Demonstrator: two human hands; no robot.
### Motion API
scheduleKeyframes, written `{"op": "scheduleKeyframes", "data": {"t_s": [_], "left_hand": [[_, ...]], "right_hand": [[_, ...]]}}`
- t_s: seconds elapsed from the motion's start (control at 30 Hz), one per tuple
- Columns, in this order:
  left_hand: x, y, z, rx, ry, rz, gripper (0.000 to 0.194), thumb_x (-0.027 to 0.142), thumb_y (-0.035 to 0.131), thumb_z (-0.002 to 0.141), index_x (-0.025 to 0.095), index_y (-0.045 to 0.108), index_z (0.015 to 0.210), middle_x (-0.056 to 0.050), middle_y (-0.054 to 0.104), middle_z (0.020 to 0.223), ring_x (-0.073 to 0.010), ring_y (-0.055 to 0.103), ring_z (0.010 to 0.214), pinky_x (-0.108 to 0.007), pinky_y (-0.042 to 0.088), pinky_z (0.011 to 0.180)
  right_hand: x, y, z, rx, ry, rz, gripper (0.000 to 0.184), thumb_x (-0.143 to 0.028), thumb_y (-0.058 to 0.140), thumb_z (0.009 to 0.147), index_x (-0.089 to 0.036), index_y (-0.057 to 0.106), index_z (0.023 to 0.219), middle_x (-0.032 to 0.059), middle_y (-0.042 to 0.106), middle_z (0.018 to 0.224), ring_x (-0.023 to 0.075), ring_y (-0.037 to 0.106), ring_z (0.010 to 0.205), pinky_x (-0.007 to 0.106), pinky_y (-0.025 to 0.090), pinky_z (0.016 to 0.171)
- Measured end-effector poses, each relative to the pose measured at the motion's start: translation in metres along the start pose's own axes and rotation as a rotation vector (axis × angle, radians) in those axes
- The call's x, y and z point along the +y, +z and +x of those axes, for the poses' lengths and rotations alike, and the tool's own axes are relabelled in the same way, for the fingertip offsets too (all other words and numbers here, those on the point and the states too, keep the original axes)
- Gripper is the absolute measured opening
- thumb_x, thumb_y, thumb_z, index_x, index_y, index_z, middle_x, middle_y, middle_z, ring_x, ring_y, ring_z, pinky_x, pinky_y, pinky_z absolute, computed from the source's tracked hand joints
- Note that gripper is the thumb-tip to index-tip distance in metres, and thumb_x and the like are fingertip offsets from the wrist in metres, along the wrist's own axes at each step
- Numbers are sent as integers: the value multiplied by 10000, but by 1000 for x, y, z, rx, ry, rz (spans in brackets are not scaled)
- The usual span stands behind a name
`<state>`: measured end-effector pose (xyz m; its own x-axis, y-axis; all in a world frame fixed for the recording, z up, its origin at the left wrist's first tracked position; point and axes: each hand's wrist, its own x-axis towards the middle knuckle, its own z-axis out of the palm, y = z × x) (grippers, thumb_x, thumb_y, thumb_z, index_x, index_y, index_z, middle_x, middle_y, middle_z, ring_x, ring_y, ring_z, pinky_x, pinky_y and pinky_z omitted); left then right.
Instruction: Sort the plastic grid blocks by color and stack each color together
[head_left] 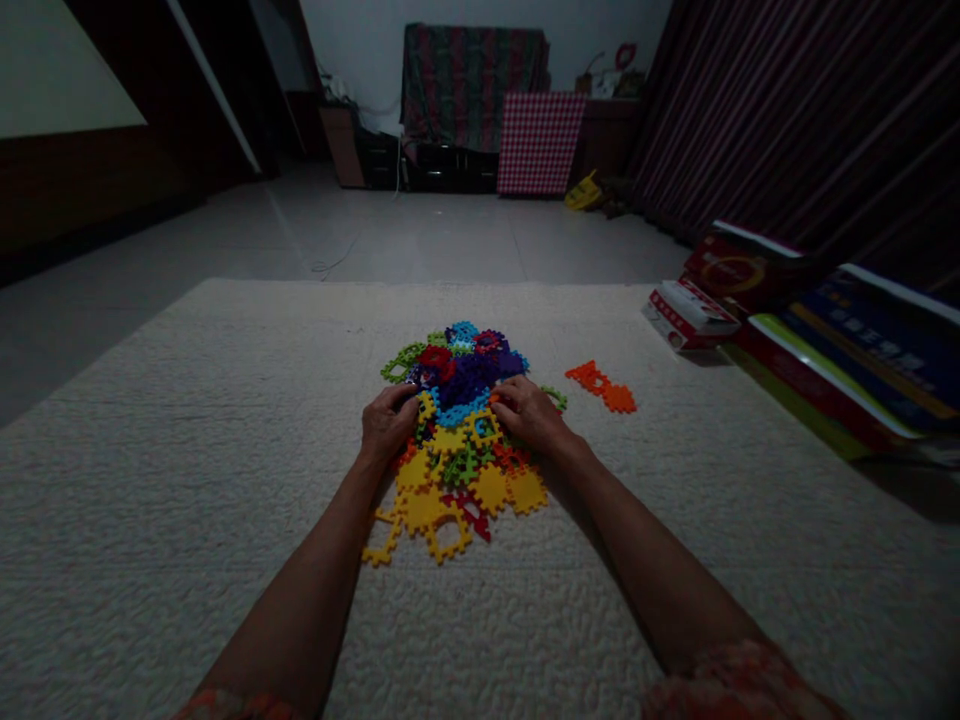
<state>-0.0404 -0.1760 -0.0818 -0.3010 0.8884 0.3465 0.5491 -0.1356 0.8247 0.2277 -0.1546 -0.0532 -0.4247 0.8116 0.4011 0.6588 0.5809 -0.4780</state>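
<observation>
A heap of toothed, interlocking plastic pieces in several colours lies on the pale quilted mat. My left hand is at the heap's left side, fingers curled in against a yellow interlocking piece. On the right side, my right hand has its fingers bent together over the heap, with a bit of orange showing at the fingertips; what they grip is mostly hidden. Dark purple pieces are between and beyond the hands. Nearer to me are flat yellow pieces and a red piece.
Orange pieces lie apart, right of the heap. Boxes stand on the right: a small red and white one and a large blue one. Beyond the quilted mat is a tiled floor with a low black cabinet.
</observation>
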Motion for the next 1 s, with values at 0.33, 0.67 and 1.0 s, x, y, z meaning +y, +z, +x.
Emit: {"op": "scheduleKeyframes", "data": {"t_s": [0.33, 0.67, 1.0], "left_hand": [[-1, -1, 0, -7, -9, 7, 284, 343, 602, 748, 221, 769, 943, -51, 767, 1067, -231, 698, 1037, -364, 525, 999], [1, -2, 0, -4, -21, 19, 279, 346, 612, 744, 219, 772, 934, -50, 768, 1067, -228, 698, 1038, -342, 529, 994], [1, -2, 0, -1, -21, 16, 271, 334, 617, 736, 216, 775, 923, -55, 767, 1064, -236, 696, 1043, -363, 526, 1004]], "right_hand": [[10, -15, -8, 454, -13, 135, 186, -238, 594, 863, -205, 718, 998, 92, 726, 1030, 228, 675, 975, 386, 534, 917], [65, -37, -20, 688, 386, 304, 309, -404, 569, 831, -171, 688, 996, 82, 742, 951, 219, 683, 889, 376, 543, 859], [114, -54, -36, 861, 570, -24, 375, -268, 554, 712, -167, 654, 1060, 143, 658, 1113, 286, 624, 1062, 508, 487, 990]]}}
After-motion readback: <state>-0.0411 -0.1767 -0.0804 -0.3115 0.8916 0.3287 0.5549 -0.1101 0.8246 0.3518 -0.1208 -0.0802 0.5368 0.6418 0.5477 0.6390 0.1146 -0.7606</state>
